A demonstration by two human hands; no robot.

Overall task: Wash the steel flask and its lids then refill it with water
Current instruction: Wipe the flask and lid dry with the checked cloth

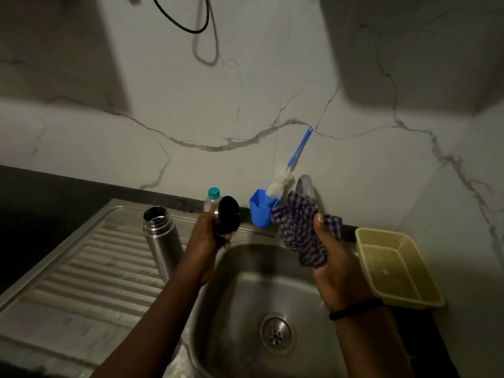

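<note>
Nearest to us is the sink (245, 271), its steel basin dry-looking around the drain (276, 333), and over it we hold both hands up. Going by size from there, the ribbed draining board (81, 268) runs off toward nine o'clock, and on it, at about ten o'clock from the drain, stands the steel flask (161, 236), upright and open at the mouth, just beside our left forearm but apart from it. We judge it stiff and fairly light while empty, slick if wet, so the plain wall below the neck rings is the place to wrap a whole hand; once full it will be heavier and want a firmer hold. At three o'clock a yellow basket (401, 271) sits on the dark worktop (35, 203). Our right hand (338, 271) is closed round a checked cloth (302, 233), soft and limp, bunched in the fingers and hanging free above them. Our left hand (210, 238) is clamped on the lid (227, 215), steel at the rim and dark on the face turned our way; small, rigid and smooth, it is best pinched by the rim, as it is now. Behind, at twelve o'clock, a blue cup (260, 214) holds a bottle brush (289, 170) leaning on the wall, and a small bottle (212, 196) with a green cap peeps out behind the lid.
</note>
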